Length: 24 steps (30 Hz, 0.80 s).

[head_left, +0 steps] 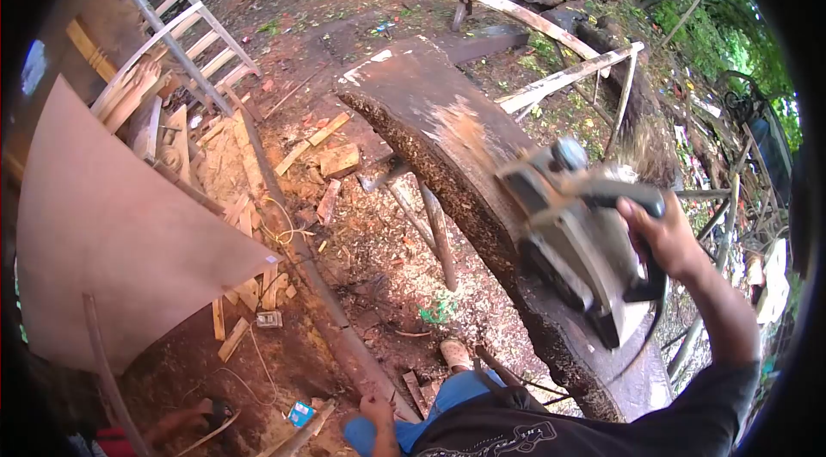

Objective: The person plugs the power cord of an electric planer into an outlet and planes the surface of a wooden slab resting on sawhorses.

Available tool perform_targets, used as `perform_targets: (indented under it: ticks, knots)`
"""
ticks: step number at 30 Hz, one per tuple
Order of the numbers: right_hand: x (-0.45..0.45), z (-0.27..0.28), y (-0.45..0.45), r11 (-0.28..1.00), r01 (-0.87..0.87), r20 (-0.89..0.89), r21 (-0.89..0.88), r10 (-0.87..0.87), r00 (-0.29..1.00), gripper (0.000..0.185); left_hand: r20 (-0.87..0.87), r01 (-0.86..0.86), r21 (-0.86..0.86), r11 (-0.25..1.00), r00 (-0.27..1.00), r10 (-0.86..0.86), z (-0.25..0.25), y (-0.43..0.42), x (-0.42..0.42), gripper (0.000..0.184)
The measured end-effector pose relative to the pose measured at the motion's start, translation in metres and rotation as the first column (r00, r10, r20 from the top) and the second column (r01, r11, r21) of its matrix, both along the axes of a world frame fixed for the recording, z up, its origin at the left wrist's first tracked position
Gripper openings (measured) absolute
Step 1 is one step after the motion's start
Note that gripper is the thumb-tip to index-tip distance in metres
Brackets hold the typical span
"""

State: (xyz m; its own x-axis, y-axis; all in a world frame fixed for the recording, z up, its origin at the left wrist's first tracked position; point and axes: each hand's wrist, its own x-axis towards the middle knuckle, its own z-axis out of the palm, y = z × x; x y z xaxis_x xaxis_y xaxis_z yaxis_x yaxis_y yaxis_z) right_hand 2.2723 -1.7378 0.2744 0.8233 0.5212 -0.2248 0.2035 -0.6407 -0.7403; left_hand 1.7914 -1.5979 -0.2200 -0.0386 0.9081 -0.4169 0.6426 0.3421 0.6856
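Observation:
My right hand [658, 237] is wrapped round the rear handle of an electric planer [572, 233], which rests on a thick wooden slab [482, 147]. The planer is slightly blurred. The slab has a rough, dark natural edge and a paler scraped patch on its face. A dark power cord hangs from the planer near my wrist. My left hand [376, 412] is low, beside my blue-trousered knee and near a long pole [331, 311]; its fingers are too small to make out.
Wooden legs [439, 237] stand under the slab. Offcuts [340, 160] and shavings litter the ground. At left are a pale sheet [129, 242] and a ladder [202, 40]. Beyond the slab is a frame of wooden poles [568, 78]. A small blue packet [300, 414] lies low down.

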Motion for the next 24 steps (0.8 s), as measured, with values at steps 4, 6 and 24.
perform_targets:
  ticks: [4, 6, 24]
  knots:
    - [0.048, -0.001, 0.075, 0.99, -0.137, 0.011, 0.045, 0.136, 0.991, 0.043, -0.072, -0.028, -0.069, 0.997, 0.997, 0.023, 0.011, -0.022, -0.027, 0.028]
    - [0.064, -0.003, 0.111, 0.982, -0.179, 0.051, 0.067, 0.176, 0.983, 0.043, -0.133, -0.028, -0.021, 0.999, 0.991, 0.025, 0.015, -0.029, -0.031, 0.03]
    - [0.212, -0.026, 0.408, 0.975, -0.153, 0.143, 0.159, 0.13, 0.981, 0.054, -0.166, -0.219, 0.145, 0.965, 0.956, 0.242, 0.046, -0.057, -0.078, 0.031]
